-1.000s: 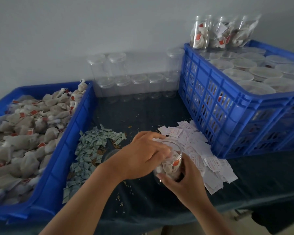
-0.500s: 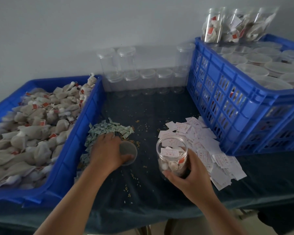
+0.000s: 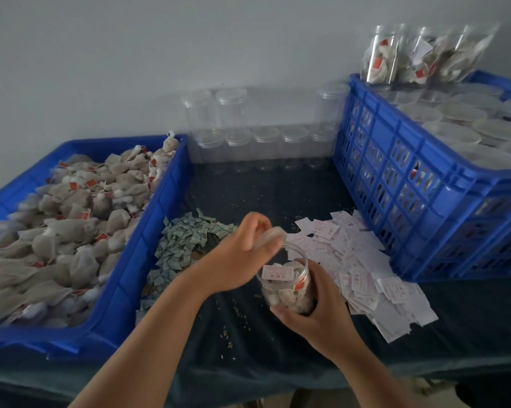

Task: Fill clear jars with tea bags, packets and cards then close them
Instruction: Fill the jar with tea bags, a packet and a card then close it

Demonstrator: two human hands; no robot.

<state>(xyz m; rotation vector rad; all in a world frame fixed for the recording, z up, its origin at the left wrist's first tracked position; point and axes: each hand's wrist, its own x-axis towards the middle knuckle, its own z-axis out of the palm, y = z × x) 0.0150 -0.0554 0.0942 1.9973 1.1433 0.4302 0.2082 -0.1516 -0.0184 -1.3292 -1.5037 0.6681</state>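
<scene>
The left hand point(image 3: 239, 257) pinches a clear lid point(image 3: 271, 236) by its edge with curled fingers. It holds the lid tilted, just above the left side of the jar point(image 3: 283, 282) mouth and not yet seated. The right hand point(image 3: 317, 309) wraps the jar's lower wall from the right, fingers clamped around it. Whether the jar's base rests on the dark cloth point(image 3: 248, 348) cannot be told.

Inside the jar sit tea bags with a white card point(image 3: 277, 272) facing out, so filling looks done and closing is the step in hand. The next move likely calls for levelling the lid over the mouth and pressing or twisting it down while the right hand steadies the jar.

Loose cards point(image 3: 363, 260) lie just right of the jar and green packets point(image 3: 186, 242) to its left. Beyond the packets is the blue tray point(image 3: 148, 231) of tea bags. Empty jars point(image 3: 266, 142) stand well behind the jar, and a blue crate point(image 3: 410, 187) is behind it to the right.
</scene>
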